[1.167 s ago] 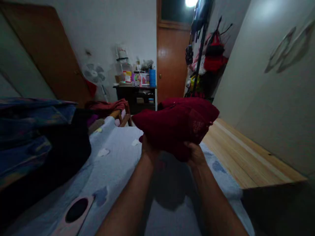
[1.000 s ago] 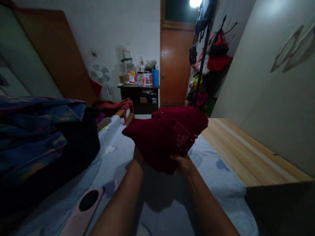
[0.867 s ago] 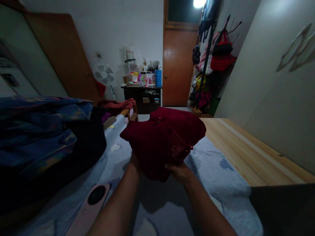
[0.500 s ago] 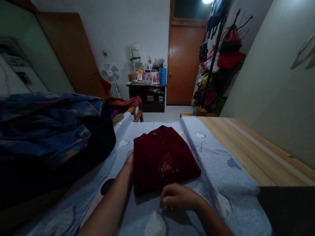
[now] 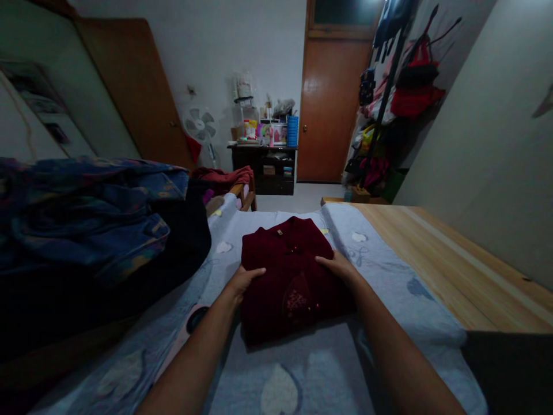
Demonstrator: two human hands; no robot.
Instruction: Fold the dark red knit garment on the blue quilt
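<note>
A dark red sweater [image 5: 280, 294], folded into a neat block, lies on the pale blue patterned bedsheet [image 5: 242, 380]. Its collar points away from me, and small buttons and an embroidered patch show on its front. My left hand [image 5: 244, 282] grips the left edge, thumb on top and fingers hidden under the fabric. On the opposite edge, my right hand [image 5: 339, 266] holds the sweater the same way, its thumb lying on the cloth and its other fingers out of sight.
Piled at the left are blue patterned clothes [image 5: 95, 213] over dark fabric. A pink object with a black round part [image 5: 197, 318] lies beside my left forearm. Bare wooden boards [image 5: 432, 248] run along the right. Farther off stand a fan [image 5: 201, 124], a dark cabinet [image 5: 263, 173] and a door [image 5: 330, 109].
My right hand has moved from the sweater's near edge up to its right side and taken hold. The left thumb now rests on top of the fabric. The view has shifted slightly.
</note>
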